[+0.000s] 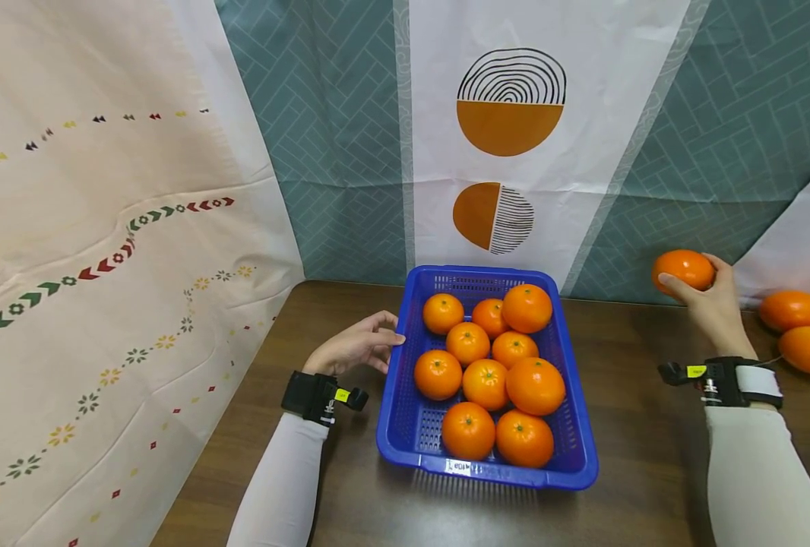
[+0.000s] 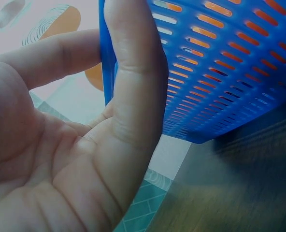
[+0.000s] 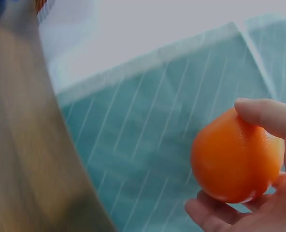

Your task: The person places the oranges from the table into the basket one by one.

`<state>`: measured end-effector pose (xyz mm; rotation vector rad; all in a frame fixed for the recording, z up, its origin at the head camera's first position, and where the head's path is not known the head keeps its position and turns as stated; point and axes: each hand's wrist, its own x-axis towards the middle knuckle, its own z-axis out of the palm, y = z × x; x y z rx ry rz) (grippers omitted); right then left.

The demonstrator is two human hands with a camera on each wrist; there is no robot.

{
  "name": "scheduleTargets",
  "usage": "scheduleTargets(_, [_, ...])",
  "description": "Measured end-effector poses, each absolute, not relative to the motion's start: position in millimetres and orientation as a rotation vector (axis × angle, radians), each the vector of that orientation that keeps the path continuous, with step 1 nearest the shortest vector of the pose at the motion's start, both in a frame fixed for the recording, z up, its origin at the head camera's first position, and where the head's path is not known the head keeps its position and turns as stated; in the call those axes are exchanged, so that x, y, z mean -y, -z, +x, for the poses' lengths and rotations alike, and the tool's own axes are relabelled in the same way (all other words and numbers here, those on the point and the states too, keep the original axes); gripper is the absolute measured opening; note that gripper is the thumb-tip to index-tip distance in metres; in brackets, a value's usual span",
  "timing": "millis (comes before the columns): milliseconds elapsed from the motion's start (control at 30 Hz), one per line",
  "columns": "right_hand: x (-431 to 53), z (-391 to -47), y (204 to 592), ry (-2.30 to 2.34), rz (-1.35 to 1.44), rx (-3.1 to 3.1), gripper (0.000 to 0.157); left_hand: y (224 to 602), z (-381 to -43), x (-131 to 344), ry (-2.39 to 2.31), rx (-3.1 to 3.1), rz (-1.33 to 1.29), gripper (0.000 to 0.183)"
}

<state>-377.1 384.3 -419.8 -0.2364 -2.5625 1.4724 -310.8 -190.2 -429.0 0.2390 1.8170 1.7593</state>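
Note:
A blue plastic basket (image 1: 432, 461) with slotted sides sits on the table, holding several oranges (image 1: 485, 384). At its left side my left hand (image 1: 357, 346) grips the rim; in the left wrist view the thumb and a finger (image 2: 135, 92) lie on opposite sides of the basket wall (image 2: 201, 72). Far to the right, my right hand (image 1: 718, 304) holds a single orange (image 1: 685, 270) raised above the back of the table. The right wrist view shows the thumb (image 3: 266, 115) over this orange (image 3: 235, 157) and the fingers curled under it.
Two more oranges (image 1: 793, 311) lie at the table's right edge, beside the right wrist. Patterned teal and white cloth (image 1: 603, 243) hangs behind the brown table (image 1: 644, 425). A cream cloth (image 1: 104, 304) covers the left side.

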Motion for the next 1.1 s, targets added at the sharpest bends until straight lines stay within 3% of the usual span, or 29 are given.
scheduleTargets(333, [-346.9,-371.3,400.3,-1.567,-0.012,2.445,0.077,426.8,-308.9,190.3,-1.755,-1.834,0.238,0.029])
scheduleTargets(833, [-298.5,-354.2,365.2,-2.125,0.321,2.008,0.066,428.7,-308.4,191.1,-1.754,-1.841,0.223,0.030])
scheduleTargets(1100, [-261.7,-342.4,347.5,-2.095,0.451,2.038,0.060,430.8,-310.3,190.0,-1.753,-1.832,0.222,0.028])
